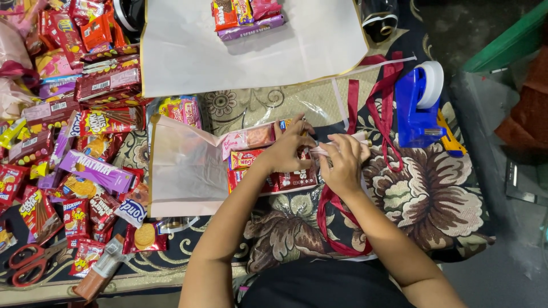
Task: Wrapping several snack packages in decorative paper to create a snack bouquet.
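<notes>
Nearest us, our left hand (pixel 288 153) presses the snack bundle (pixel 268 165) onto the worktop (pixel 434 199) while our right hand (pixel 344 162) pinches wrapping paper (pixel 182 171) at its edge, which we judge could tear or slip loose, the tape dispenser (pixel 421 105) lying beyond.

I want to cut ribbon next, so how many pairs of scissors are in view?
1: red-handled scissors at the lower left edge, beside the snack packets. More may lie hidden under the packets.
</notes>
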